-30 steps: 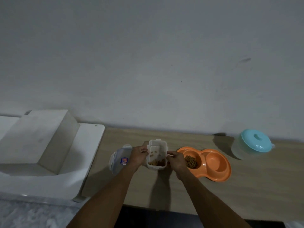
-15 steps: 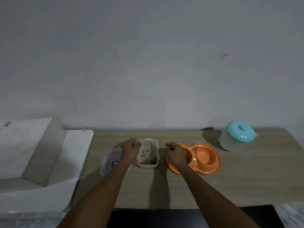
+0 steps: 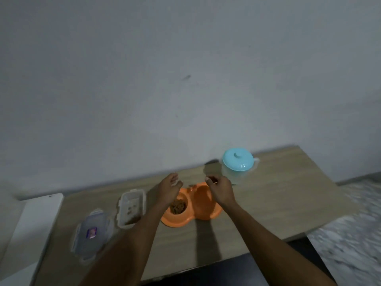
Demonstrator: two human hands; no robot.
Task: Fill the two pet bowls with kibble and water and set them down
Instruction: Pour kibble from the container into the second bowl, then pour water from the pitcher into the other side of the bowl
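On the table (image 3: 268,207), the double pet bowl (image 3: 191,211) sits at the centre, kibble (image 3: 177,206) in its left well. The open container (image 3: 131,209) lies just left of it, and the lid (image 3: 90,234) lies further left, nearer the front edge. The jug (image 3: 237,168) stands behind and right of the bowl, near the wall (image 3: 185,79).

One double pet bowl (image 3: 193,207), one kibble tub (image 3: 130,209), one loose lid (image 3: 90,234), one lidded jug (image 3: 237,166), two hands, left (image 3: 169,189) and right (image 3: 221,189).
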